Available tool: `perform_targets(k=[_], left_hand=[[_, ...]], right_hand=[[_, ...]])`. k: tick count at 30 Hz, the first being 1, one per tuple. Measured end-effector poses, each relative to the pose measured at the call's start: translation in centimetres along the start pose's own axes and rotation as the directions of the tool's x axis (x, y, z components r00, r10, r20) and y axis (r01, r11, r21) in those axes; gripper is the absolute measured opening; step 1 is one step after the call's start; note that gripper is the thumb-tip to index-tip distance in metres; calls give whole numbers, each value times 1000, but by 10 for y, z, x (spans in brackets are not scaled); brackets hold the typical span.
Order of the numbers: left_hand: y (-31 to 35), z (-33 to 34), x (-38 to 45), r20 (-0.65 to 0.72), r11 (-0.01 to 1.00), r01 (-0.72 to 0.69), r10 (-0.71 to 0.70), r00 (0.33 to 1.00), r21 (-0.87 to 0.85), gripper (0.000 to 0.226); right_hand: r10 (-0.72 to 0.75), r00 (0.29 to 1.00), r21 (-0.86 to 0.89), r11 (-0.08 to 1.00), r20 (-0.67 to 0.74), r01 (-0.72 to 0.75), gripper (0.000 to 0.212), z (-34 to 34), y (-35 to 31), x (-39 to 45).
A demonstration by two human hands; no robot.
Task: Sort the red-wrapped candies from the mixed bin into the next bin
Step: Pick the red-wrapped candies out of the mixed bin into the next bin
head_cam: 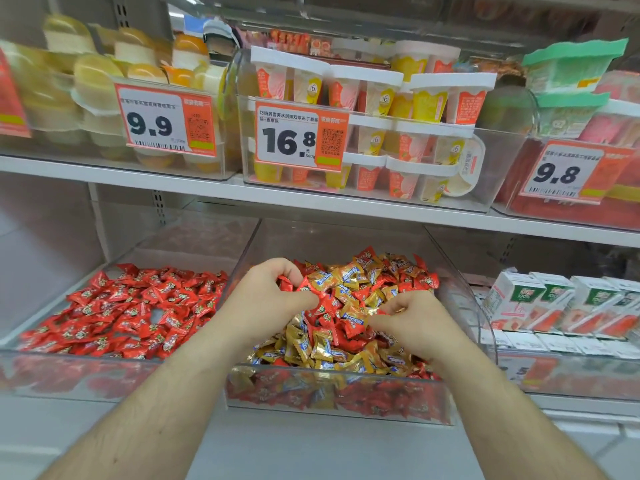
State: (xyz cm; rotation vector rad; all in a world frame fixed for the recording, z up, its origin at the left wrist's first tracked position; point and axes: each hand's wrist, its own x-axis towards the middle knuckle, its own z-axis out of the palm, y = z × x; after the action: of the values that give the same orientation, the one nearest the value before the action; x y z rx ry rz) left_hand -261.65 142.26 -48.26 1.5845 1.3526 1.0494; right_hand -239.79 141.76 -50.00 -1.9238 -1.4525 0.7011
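Both hands are down in the candy at the centre of the frame: the left hand (266,299) has its fingers curled around a small clutch of red-wrapped candies (304,284), and the right hand (408,323) is curled too, fingertips pinching into the heap, though which wrapper it grips I cannot tell. They work in the clear plastic mixed bin (339,398) at lower centre, heaped with red-wrapped pieces and gold-wrapped candies (349,275) jumbled together. Just beside it, at lower left, the clear plastic next bin (79,375) holds a broad, fairly shallow layer of red candies only (138,306). Judging by that, the sorting is well under way but far from done: plenty of red shows on top of the mixed heap and through its front wall lower down. Above, a white shelf (207,188) carries clear tubs of dessert cups with orange price tags (298,136), and juice cartons (526,299) stand at right.
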Motion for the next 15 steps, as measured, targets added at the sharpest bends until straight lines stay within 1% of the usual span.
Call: perform_targets(k=[1,2,3,4,6,7,9,12,14,15], left_hand=[[2,-4,-1,1,997,7,-7,1000,-71,19],[4,-10,-3,-2,988,20,-21,1000,-152,15],[6,-16,-5,-2,970,42,-43,999,-241,15],[7,-23,-6,0,941,72,-76,997,-331,17],[7,-41,-8,20,840,146,-160,987,-523,16],[6,-50,-9,38,773,181,-200,979,-608,12],[1,-69,-11,82,641,248,-277,957,-726,8],[-17,-97,-11,119,494,313,-383,916,-811,12],[-30,-114,-10,129,419,320,-424,897,-850,12],[-36,-123,-10,121,399,314,-439,890,-861,13]], right_hand=[[27,1000,162,986,9,-28,24,-4,-2,-4],[52,997,329,942,59,-69,20,-8,-7,-8],[66,988,476,870,140,-125,18,-9,-14,-14],[67,970,589,784,233,-196,18,-10,-22,-21],[50,913,714,607,404,-349,21,-5,-42,-33],[33,879,734,536,475,-417,22,-1,-54,-38],[-13,808,725,449,590,-522,20,10,-78,-46],[-47,716,668,408,696,-622,20,33,-116,-50],[-41,690,647,391,723,-655,22,53,-141,-50],[-33,686,643,382,727,-664,22,65,-152,-49]])
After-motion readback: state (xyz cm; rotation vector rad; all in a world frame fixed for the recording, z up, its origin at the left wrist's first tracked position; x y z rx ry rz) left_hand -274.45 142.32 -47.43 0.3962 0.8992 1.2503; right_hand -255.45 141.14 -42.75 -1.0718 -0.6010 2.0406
